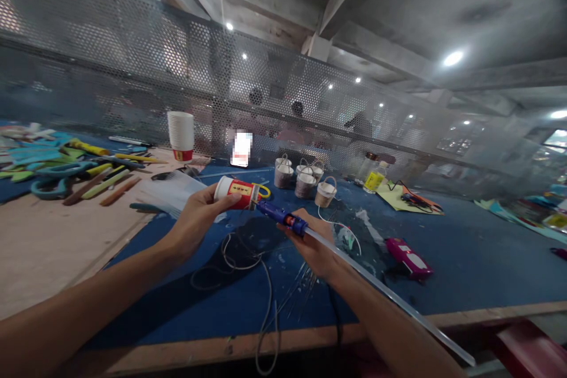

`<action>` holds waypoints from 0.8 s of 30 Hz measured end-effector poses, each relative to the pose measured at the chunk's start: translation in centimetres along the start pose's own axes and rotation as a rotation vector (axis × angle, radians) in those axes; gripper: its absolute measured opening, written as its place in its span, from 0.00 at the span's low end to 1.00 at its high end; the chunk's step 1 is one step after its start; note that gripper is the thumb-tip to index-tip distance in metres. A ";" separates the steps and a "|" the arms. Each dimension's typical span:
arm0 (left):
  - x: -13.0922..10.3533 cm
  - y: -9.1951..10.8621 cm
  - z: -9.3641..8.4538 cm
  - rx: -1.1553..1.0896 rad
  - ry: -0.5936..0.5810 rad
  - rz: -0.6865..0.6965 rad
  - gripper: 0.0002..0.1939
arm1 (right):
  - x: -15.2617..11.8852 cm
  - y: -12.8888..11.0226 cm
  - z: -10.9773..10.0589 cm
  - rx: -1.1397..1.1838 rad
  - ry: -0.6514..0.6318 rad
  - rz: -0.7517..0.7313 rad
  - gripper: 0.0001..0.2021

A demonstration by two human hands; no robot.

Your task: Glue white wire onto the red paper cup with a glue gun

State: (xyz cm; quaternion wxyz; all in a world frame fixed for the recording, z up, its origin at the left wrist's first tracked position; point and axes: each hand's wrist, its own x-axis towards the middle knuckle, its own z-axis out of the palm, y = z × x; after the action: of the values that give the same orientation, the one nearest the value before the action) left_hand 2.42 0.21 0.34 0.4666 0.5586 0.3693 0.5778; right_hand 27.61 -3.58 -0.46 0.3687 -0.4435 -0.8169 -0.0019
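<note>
A red and white paper cup lies sideways in my left hand, its rim end facing right. A yellow loop sticks out at that end. My right hand is wrapped round a blue glue gun, whose tip is at the cup's right end; whether it touches cannot be made out. A long clear glue stick runs from the back of the gun toward the lower right. Beneath both hands, a thin pale cord curls over the blue table surface.
Several small cups with handles stand behind my right hand. Stacked paper cups, a lit phone, and scissors and tools are farther left. Bottles and a magenta box are at the right. A perforated screen borders the back.
</note>
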 end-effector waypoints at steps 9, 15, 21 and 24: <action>0.0 0.0 -0.1 0.039 -0.005 0.018 0.15 | 0.0 0.1 0.1 -0.053 0.035 0.001 0.09; -0.2 0.2 0.1 0.083 0.001 0.015 0.16 | -0.1 0.0 0.0 -0.051 0.042 0.008 0.09; -0.2 0.3 0.1 0.103 -0.004 0.036 0.16 | 0.0 0.0 0.1 -0.061 0.061 0.003 0.09; -0.2 0.2 0.0 0.110 -0.003 0.038 0.16 | -0.1 0.2 0.2 -0.067 0.060 0.001 0.09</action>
State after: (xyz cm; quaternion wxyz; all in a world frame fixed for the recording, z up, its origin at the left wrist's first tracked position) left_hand 2.40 -0.09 0.49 0.4247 0.5912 0.3892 0.5644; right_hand 27.69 -3.44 -0.71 0.3780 -0.4559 -0.8046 -0.0425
